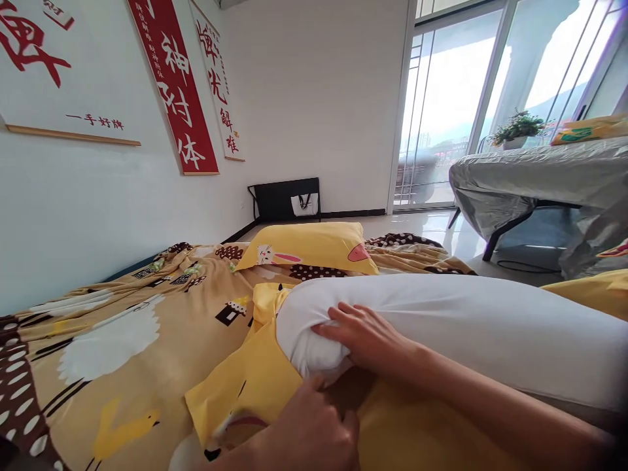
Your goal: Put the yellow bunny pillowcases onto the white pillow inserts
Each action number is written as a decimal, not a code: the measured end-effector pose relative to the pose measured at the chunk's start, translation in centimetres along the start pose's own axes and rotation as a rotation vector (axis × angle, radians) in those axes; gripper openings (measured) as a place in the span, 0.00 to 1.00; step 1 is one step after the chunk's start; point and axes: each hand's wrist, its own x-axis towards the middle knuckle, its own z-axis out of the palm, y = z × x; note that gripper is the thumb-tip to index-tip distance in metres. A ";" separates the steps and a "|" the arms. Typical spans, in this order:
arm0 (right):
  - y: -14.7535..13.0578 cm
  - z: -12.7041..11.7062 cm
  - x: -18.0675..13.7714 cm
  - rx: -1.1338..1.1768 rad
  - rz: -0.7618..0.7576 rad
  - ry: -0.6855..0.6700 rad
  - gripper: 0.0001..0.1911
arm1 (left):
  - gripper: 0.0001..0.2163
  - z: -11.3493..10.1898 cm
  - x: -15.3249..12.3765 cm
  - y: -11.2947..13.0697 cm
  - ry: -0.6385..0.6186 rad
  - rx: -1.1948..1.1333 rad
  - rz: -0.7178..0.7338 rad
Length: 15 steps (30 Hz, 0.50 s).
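- The white pillow [456, 320] is stretched out toward the right, its left end bordered by the yellow case [240, 373]; most of its length is left uncovered.
- The pillow's left end is clasped by the right hand [366, 333], with fingers partly bent and the cloth creased beneath them.
- The left hand [307, 428] is held low at the case, fingers curled; whether cloth is pinched cannot be told.
- Beyond, a printed cushion [314, 242] is laid on the patterned blanket [186, 333].
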 end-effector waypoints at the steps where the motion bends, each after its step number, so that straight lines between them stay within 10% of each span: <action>1: -0.2 -0.1 0.6 0.037 0.020 -0.021 0.24 | 0.10 -0.7 0.8 0.2 0.060 -0.019 -0.038; 6: -2.4 2.5 -1.8 0.218 0.006 -0.021 0.10 | 0.07 -3.5 1.6 -1.6 0.013 -0.266 -0.212; 12: -3.2 4.7 -7.9 -0.186 -0.025 0.297 0.33 | 0.13 -2.6 -3.3 -5.2 -0.153 -0.400 -0.175; 15: -2.6 4.2 -7.0 -0.166 -0.032 0.215 0.30 | 0.09 -3.5 -3.8 -5.3 -0.134 -0.520 -0.120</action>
